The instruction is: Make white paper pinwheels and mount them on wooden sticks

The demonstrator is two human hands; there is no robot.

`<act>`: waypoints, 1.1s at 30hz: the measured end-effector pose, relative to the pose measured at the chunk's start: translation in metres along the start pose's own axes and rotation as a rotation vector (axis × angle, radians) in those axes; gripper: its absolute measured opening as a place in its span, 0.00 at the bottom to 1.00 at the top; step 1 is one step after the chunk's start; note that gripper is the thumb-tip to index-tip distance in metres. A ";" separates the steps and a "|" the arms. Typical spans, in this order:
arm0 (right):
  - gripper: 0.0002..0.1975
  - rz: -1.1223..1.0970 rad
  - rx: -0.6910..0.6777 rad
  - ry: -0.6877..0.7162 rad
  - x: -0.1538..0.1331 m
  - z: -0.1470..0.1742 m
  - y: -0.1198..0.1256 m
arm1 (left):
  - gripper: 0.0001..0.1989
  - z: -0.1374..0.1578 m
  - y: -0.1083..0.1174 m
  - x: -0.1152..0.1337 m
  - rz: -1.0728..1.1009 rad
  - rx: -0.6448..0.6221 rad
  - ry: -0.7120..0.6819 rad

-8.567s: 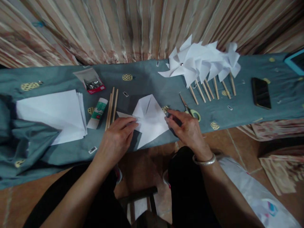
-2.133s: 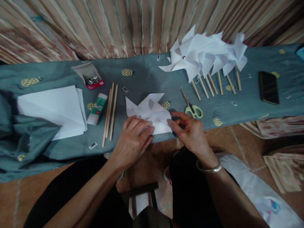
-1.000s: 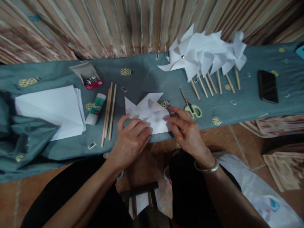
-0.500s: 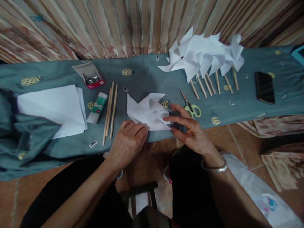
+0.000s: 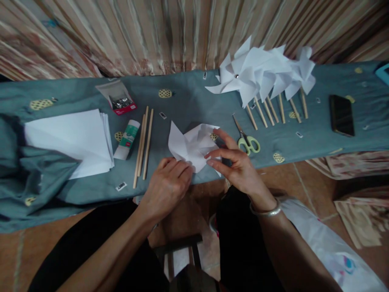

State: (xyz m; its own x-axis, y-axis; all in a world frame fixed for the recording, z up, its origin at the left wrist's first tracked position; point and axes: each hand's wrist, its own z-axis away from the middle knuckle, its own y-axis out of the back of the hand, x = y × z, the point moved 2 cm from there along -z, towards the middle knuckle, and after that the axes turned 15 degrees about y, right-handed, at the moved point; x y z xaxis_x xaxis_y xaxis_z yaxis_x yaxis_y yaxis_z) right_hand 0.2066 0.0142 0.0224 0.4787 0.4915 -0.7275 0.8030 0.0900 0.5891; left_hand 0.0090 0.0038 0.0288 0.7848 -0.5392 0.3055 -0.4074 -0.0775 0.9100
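A white paper pinwheel (image 5: pixel 194 152) with folded, curled blades lies at the front edge of the cloth-covered table, and no stick shows on it. My left hand (image 5: pixel 170 180) is closed on its lower left edge, fingers bunched; the thumb is mostly hidden. At its right side, my right hand (image 5: pixel 235 162) has thumb and index finger close together on a blade, while another finger reaches over the blade's upper edge. Just right of that hand lie scissors (image 5: pixel 248 144) with green handles. Three wooden sticks (image 5: pixel 148 144) lie left of the pinwheel.
Several finished pinwheels on sticks (image 5: pixel 258 75) overlap at the back right. A phone (image 5: pixel 342 115) lies farther right. On the left are a glue stick (image 5: pixel 129 136), a red box of metal pins (image 5: pixel 121 103) and stacked white paper (image 5: pixel 69 140). A plastic bag (image 5: pixel 322 239) is below.
My right hand has moved left onto the pinwheel, its thumb and index finger closing on a blade. The blades on that side have bent upward. My left hand keeps its hold.
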 end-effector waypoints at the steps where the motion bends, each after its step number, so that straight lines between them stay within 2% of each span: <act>1: 0.05 0.025 0.008 0.003 0.000 -0.001 -0.002 | 0.07 0.000 0.000 0.000 -0.002 0.001 0.000; 6: 0.06 0.211 0.064 0.049 -0.002 -0.004 -0.012 | 0.07 0.001 -0.002 0.000 0.013 0.018 0.016; 11: 0.06 0.319 0.053 0.051 -0.005 -0.007 -0.019 | 0.14 0.002 -0.004 0.001 0.014 0.008 0.011; 18: 0.05 0.385 0.086 0.065 -0.005 -0.008 -0.026 | 0.11 0.003 -0.009 -0.001 0.092 -0.012 0.015; 28: 0.06 0.423 0.123 0.042 -0.009 -0.010 -0.032 | 0.12 0.003 -0.014 -0.003 0.250 -0.036 0.144; 33: 0.04 0.448 0.143 0.074 -0.010 -0.010 -0.034 | 0.11 0.002 -0.014 -0.001 0.274 -0.025 0.177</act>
State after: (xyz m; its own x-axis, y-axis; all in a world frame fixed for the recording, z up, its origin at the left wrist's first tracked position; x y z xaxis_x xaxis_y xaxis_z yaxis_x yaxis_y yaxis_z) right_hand 0.1714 0.0148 0.0131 0.7667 0.5158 -0.3823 0.5662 -0.2625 0.7814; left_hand 0.0127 0.0036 0.0152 0.7173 -0.3829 0.5821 -0.6049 0.0722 0.7930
